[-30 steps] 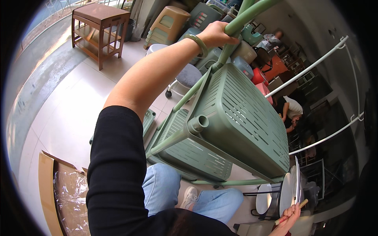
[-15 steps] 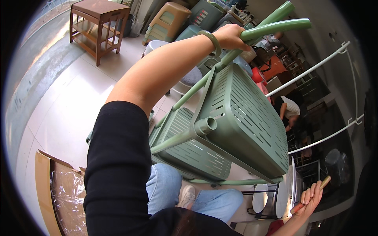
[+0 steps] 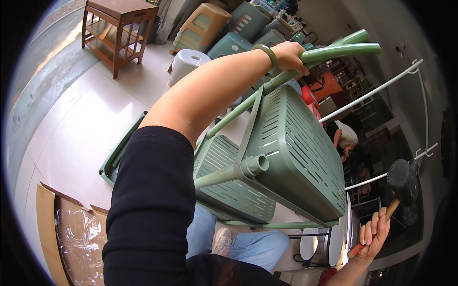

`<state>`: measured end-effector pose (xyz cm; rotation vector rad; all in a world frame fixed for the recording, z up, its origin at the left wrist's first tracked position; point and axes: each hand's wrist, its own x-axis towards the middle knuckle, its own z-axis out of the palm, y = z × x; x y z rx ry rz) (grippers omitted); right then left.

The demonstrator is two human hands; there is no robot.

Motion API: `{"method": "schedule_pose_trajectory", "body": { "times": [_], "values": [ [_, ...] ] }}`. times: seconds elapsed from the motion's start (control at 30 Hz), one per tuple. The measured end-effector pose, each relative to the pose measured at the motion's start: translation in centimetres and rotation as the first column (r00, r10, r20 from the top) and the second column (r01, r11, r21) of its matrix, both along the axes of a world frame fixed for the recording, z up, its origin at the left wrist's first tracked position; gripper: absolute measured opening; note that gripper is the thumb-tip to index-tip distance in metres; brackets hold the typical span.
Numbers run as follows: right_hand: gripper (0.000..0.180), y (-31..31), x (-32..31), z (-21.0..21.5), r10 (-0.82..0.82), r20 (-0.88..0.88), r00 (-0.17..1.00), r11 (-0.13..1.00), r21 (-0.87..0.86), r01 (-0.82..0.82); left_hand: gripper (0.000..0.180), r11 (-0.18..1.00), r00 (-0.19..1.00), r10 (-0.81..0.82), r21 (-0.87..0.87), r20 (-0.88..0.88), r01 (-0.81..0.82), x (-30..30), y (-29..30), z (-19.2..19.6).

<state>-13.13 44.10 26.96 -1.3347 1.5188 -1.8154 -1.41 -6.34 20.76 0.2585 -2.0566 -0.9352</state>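
Observation:
A green slatted shelf rack [image 3: 305, 152] stands tilted in front of me, its baskets joined by green tubes. My left hand [image 3: 289, 56] is closed around a green tube [image 3: 343, 51] at its upper end, near where two curved tube ends cross. One open tube socket [image 3: 260, 163] sticks out at the near basket corner. Off to the right, my right hand [image 3: 374, 234] grips the wooden handle of a mallet [image 3: 403, 182], its black head raised. The mallet is apart from the rack. A lower slatted basket [image 3: 243, 186] lies beneath, partly hidden by the near one.
At lower left an open cardboard box [image 3: 52, 238] holds clear plastic wrap. Another green tray [image 3: 112, 164] rests on the floor behind my left arm. A brown wooden shelf stand [image 3: 119, 19], stacked stools [image 3: 202, 26] and a grey stool [image 3: 187, 62] stand behind. A person [image 3: 347, 136] bends over further back.
The mallet head, blurred before, now shows clearly above my right hand. The rack and my left hand have shifted slightly in view, and the upper tube ends sit lower.

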Motion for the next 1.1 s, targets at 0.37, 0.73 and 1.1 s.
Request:
{"method": "schedule_pose_trajectory", "body": {
  "times": [0.37, 0.73, 1.1],
  "values": [
    [0.03, -5.1, -1.5, 5.7, -0.231, -0.366, 0.902, 0.972, -0.047, 0.23, 0.037, 0.971, 0.986, -0.065, 0.217, -0.155, 0.098, -0.5, -0.8, -2.6],
    [0.039, -21.3, -0.1, 19.1, -0.143, -0.85, 0.507, 0.873, 0.133, 0.47, 0.046, 0.914, 0.971, -0.076, 0.374, -0.227, 0.159, 0.5, 1.0, -2.6],
    [0.04, -30.9, 2.0, 23.7, -0.066, -0.767, 0.639, 0.954, 0.139, 0.265, 0.042, 0.881, 0.964, -0.103, 0.427, -0.246, 0.203, 0.4, 0.9, -3.1]
  ]
}}
